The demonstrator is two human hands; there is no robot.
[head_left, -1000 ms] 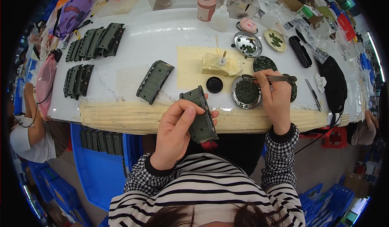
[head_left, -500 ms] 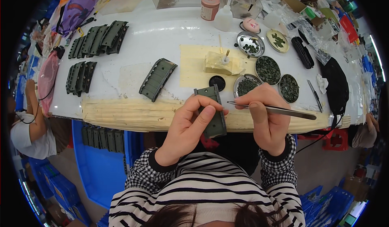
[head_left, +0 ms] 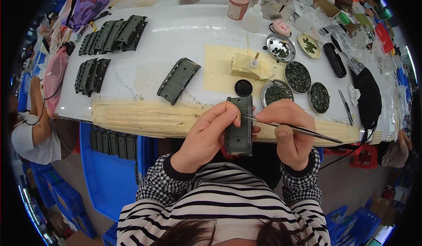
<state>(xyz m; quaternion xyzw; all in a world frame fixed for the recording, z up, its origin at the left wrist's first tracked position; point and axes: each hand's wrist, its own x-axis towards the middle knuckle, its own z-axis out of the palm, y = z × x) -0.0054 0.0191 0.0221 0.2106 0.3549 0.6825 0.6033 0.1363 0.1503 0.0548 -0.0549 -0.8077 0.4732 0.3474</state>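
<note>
My left hand [head_left: 205, 135] grips a dark green curved plastic part [head_left: 239, 137] by its left side, thumb and fingers closed on it, just off the table's front edge. The part is ribbed along its right edge and has small holes in its face. Between the fingers of my right hand [head_left: 291, 129] are metal tweezers [head_left: 307, 132], their tips at the part's upper right edge. Whether the tips hold anything is too small to tell. A similar green part [head_left: 179, 80] lies alone on the table ahead of my left hand.
Round tins of small dark green pieces [head_left: 298, 77] stand ahead of my right hand, near a taped block [head_left: 250, 66] and a black cap [head_left: 243, 88]. Stacked green parts [head_left: 115, 35] lie at far left. A blue crate [head_left: 110, 180] below the table holds more. A pen [head_left: 345, 107] lies at right.
The green part has turned more upright and shifted slightly right. The tweezer tips have moved onto its edge, and my left fingers have shifted up and left on the part.
</note>
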